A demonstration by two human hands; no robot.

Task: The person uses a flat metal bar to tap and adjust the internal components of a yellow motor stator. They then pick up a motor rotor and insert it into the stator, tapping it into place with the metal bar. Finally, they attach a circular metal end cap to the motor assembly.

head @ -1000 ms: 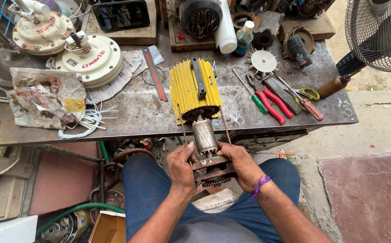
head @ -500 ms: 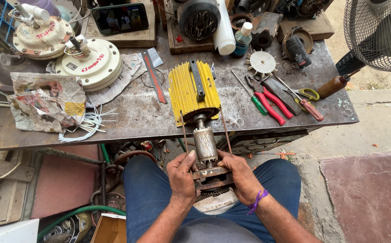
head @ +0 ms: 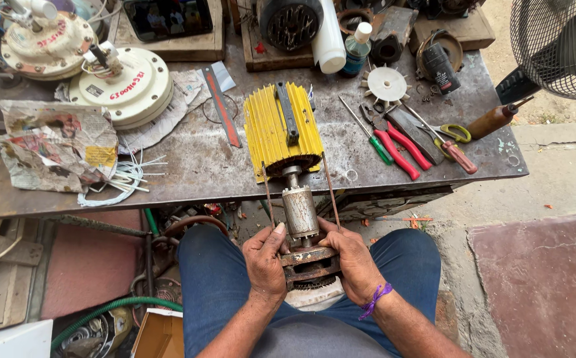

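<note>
A yellow finned motor housing [head: 281, 132] lies on the metal workbench [head: 188, 166], its open end facing me. A grey rotor [head: 300, 211] on a shaft sticks out of it toward my lap, with two long thin bolts [head: 331, 192] running alongside. The rotor ends in a rusty end cover [head: 309, 262]. My left hand [head: 264, 262] grips the cover's left side, thumb by the rotor. On the cover's right side sits my right hand [head: 354, 262], closed on it, a purple band on the wrist.
Red-handled pliers [head: 397, 149], screwdrivers [head: 367, 132] and a white fan impeller [head: 386, 83] lie right of the housing. Two round cream motor units [head: 125, 86], crumpled newspaper [head: 56, 142] and white wire pieces [head: 128, 176] lie left. A standing fan [head: 560, 40] is at far right. Green hose [head: 112, 311] under the bench.
Both hands have drawn the end cover and rotor a little farther out of the yellow housing toward my lap. The view has shifted slightly.
</note>
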